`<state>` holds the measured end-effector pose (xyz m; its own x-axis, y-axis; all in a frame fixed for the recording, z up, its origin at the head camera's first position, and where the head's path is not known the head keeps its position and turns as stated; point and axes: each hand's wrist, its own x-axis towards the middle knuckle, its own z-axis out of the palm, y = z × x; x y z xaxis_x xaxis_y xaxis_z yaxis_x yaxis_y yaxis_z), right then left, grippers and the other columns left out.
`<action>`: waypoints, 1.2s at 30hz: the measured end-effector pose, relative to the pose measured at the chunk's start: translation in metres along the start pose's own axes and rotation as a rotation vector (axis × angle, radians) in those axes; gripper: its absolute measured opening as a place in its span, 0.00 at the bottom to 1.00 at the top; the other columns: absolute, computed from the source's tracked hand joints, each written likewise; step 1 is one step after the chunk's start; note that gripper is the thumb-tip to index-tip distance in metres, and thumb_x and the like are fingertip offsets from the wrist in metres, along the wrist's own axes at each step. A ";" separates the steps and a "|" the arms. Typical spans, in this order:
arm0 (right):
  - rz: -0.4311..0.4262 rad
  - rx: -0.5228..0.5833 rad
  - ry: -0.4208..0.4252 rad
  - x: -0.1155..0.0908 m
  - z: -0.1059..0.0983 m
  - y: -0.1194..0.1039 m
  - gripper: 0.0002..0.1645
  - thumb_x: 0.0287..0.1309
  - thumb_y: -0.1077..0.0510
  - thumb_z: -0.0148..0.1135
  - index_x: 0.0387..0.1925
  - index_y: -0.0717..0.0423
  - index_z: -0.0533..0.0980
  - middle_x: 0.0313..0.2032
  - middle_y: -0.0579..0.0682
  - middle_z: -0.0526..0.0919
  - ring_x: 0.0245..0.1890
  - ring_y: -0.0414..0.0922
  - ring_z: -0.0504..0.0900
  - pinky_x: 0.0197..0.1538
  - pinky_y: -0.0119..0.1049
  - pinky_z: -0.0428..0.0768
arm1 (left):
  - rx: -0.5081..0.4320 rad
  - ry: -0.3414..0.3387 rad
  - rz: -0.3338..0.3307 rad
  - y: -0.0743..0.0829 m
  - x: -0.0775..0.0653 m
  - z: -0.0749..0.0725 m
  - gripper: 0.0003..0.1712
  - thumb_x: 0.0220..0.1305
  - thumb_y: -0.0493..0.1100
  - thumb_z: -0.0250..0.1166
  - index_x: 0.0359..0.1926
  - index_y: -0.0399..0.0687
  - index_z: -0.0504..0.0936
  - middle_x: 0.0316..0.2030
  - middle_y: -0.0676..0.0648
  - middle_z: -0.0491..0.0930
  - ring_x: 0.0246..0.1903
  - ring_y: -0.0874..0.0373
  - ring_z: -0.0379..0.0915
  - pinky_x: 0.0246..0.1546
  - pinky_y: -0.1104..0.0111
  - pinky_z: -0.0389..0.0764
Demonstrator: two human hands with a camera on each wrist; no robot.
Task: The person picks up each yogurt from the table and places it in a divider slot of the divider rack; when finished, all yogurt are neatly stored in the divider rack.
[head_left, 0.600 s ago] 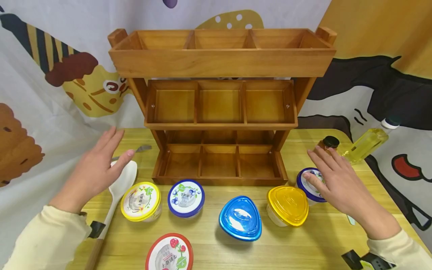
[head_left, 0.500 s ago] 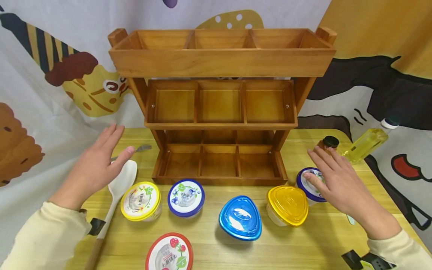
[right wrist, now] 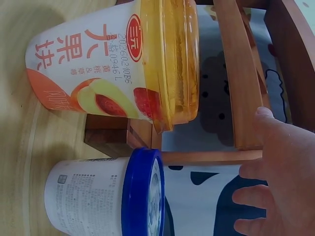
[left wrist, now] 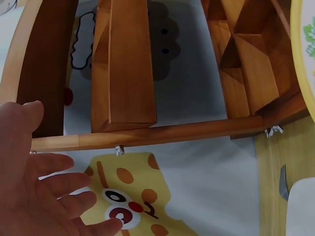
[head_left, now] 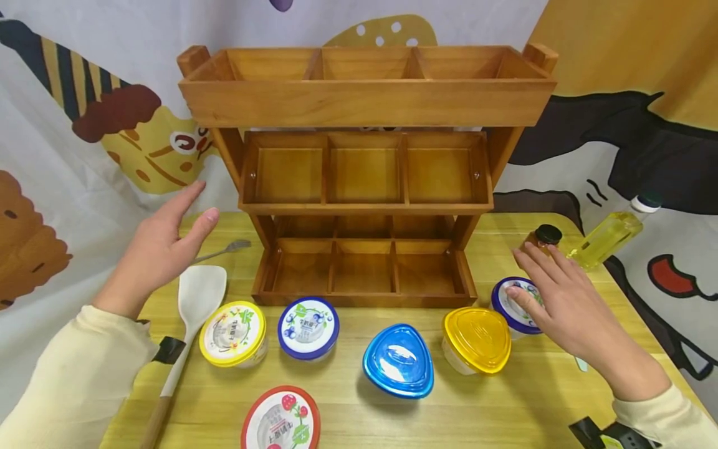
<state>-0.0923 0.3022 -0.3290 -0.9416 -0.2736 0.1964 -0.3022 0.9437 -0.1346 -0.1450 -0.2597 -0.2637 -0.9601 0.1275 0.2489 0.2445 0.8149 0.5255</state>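
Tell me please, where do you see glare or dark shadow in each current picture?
Head view: white glare on the blue lid, soft shadow beneath; left wrist view: parts of the shelf deeply shadowed; right wrist view: shiny streaks on the yellow lid.

In front of one wooden rack stand four round-lidded tubs and two triangular-lidded tubs; left of it, one spatula, one fork; right of it, one jar, one bottle, one half-hidden pale-green object.

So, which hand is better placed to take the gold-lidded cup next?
The right hand, probably: empty and nearer the gold-lidded cup; the left hand is beside the opposite end of the rack.
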 end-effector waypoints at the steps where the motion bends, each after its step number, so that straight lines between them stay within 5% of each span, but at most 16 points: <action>1: 0.002 0.000 0.001 0.000 0.000 0.000 0.42 0.70 0.41 0.54 0.76 0.56 0.55 0.75 0.64 0.54 0.76 0.64 0.43 0.74 0.66 0.39 | -0.014 0.006 -0.013 0.000 0.002 0.000 0.36 0.76 0.57 0.49 0.78 0.52 0.52 0.74 0.35 0.55 0.71 0.32 0.51 0.68 0.37 0.54; 8: 0.007 -0.002 0.011 -0.003 0.001 0.001 0.42 0.69 0.41 0.54 0.75 0.56 0.55 0.75 0.64 0.54 0.76 0.64 0.43 0.76 0.63 0.37 | -0.141 0.023 -0.098 -0.003 0.015 -0.001 0.35 0.77 0.61 0.42 0.77 0.51 0.55 0.74 0.38 0.57 0.69 0.32 0.56 0.66 0.36 0.58; 19: 0.008 -0.005 0.008 -0.004 0.003 0.002 0.42 0.71 0.41 0.52 0.75 0.57 0.55 0.75 0.66 0.53 0.76 0.65 0.42 0.75 0.62 0.35 | -0.454 0.064 -0.233 -0.001 0.044 0.005 0.39 0.74 0.66 0.40 0.75 0.49 0.60 0.74 0.46 0.60 0.73 0.54 0.56 0.70 0.51 0.64; 25: 0.022 0.006 -0.003 -0.008 0.005 0.003 0.41 0.71 0.40 0.51 0.75 0.57 0.56 0.74 0.68 0.54 0.76 0.67 0.42 0.75 0.63 0.33 | -0.469 0.068 -0.267 -0.004 0.061 0.017 0.39 0.72 0.66 0.46 0.75 0.50 0.60 0.72 0.43 0.62 0.65 0.55 0.61 0.67 0.56 0.67; 36: 0.030 0.022 -0.005 -0.011 0.008 0.008 0.41 0.71 0.42 0.52 0.75 0.57 0.55 0.73 0.70 0.53 0.75 0.68 0.42 0.76 0.59 0.32 | -0.543 0.028 -0.271 -0.009 0.074 0.032 0.43 0.70 0.62 0.54 0.77 0.49 0.53 0.75 0.44 0.57 0.69 0.52 0.61 0.66 0.56 0.68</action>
<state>-0.0855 0.3113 -0.3403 -0.9510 -0.2465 0.1868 -0.2772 0.9472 -0.1613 -0.2226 -0.2390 -0.2763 -0.9957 -0.0650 0.0654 0.0331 0.4104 0.9113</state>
